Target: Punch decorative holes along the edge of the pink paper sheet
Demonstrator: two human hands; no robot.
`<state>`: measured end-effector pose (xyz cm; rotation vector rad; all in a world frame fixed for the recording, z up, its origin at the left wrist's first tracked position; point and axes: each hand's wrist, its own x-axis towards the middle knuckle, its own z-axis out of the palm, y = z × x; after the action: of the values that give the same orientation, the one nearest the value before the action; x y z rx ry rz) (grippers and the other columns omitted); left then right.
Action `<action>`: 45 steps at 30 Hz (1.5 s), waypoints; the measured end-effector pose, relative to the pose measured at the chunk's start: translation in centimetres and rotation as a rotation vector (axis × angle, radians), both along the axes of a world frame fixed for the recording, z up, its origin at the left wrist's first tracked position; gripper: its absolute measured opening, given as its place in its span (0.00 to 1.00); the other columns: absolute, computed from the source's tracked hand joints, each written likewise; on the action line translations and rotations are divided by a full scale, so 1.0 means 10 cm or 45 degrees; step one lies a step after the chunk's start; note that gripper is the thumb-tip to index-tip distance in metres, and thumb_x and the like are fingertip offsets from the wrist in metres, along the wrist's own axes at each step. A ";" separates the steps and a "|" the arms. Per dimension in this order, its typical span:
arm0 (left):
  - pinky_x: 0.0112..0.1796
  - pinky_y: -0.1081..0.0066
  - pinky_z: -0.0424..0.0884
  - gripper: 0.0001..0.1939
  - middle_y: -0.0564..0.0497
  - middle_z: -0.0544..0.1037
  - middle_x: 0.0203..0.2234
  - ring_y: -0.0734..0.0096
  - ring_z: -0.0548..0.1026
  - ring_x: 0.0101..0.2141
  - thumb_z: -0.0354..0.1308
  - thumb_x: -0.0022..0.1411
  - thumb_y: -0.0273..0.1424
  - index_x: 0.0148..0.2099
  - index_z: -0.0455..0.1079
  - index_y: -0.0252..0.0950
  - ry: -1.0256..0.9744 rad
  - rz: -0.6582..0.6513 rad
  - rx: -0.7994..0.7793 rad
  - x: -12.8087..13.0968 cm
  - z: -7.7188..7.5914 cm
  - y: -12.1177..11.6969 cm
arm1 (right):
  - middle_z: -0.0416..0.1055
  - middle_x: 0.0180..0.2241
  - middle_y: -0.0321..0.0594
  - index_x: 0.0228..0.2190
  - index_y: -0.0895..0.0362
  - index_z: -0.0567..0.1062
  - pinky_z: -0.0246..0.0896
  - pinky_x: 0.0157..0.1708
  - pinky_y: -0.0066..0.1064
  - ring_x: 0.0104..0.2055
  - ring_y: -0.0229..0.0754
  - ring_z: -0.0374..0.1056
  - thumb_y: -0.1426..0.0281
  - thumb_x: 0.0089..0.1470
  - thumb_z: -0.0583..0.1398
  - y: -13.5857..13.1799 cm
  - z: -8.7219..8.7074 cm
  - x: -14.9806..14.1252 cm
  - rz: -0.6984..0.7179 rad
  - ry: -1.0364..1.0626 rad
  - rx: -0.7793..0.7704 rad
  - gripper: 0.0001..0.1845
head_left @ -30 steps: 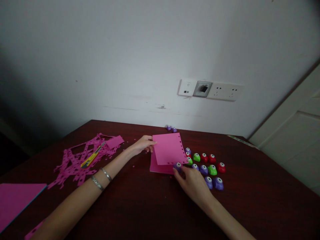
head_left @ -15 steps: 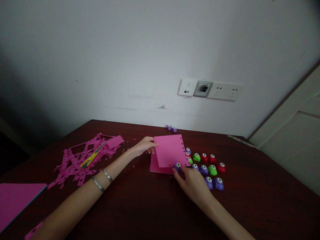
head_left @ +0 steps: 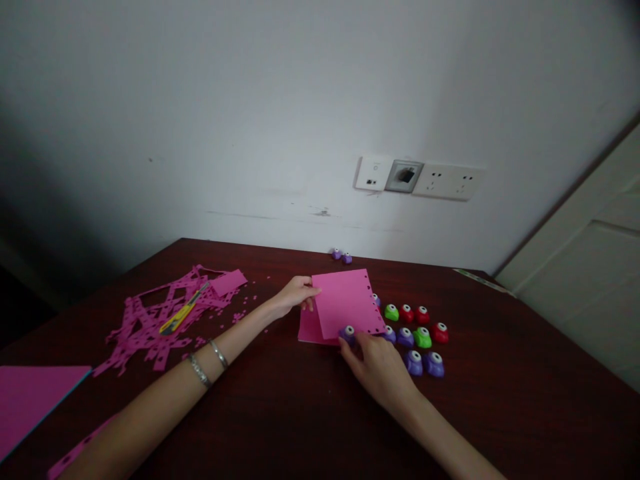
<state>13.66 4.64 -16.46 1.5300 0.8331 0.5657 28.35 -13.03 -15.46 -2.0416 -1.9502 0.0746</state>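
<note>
Between my hands is a pink paper sheet (head_left: 345, 303), tilted up, with small punched holes along its right edge and part of its lower edge. My left hand (head_left: 296, 294) pinches the sheet's left edge. My right hand (head_left: 381, 365) is closed around a purple craft punch (head_left: 348, 333) at the sheet's lower edge; the fingers partly hide it. Under the sheet lies more pink paper (head_left: 309, 327). Close to my right hand stand several other punches, among them a green punch (head_left: 423, 338), a red punch (head_left: 440, 332) and a purple punch (head_left: 434, 364).
Pink paper scraps (head_left: 150, 320) with a yellow utility knife (head_left: 179, 317) on them lie to the left. A pink stack (head_left: 40, 400) is at the near left. Two small purple punches (head_left: 342, 256) stand by the wall, below the sockets (head_left: 447, 182).
The pink sheet has shifted slightly right and tilted a little. The purple punch in my right hand has slid left along its lower edge. My left hand moved slightly right with the sheet.
</note>
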 end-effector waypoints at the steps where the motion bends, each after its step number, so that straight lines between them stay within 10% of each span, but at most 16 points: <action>1: 0.14 0.80 0.57 0.10 0.52 0.73 0.18 0.79 0.70 0.15 0.54 0.56 0.28 0.41 0.66 0.30 0.004 0.000 0.002 0.01 0.00 -0.01 | 0.73 0.23 0.42 0.24 0.58 0.71 0.50 0.22 0.28 0.25 0.41 0.70 0.62 0.57 0.48 0.00 0.00 -0.01 -0.001 -0.007 -0.006 0.19; 45: 0.13 0.81 0.50 0.09 0.56 0.66 0.11 0.80 0.62 0.12 0.55 0.54 0.34 0.32 0.66 0.31 0.190 -0.142 0.203 0.06 -0.28 0.45 | 0.74 0.29 0.51 0.31 0.63 0.74 0.61 0.29 0.33 0.31 0.49 0.72 0.63 0.59 0.46 0.30 -0.05 -0.33 0.004 -0.176 -0.104 0.21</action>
<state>14.24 9.12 -19.21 1.7700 0.8252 0.4489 25.08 -10.02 -15.93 -2.1482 -2.0645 0.0142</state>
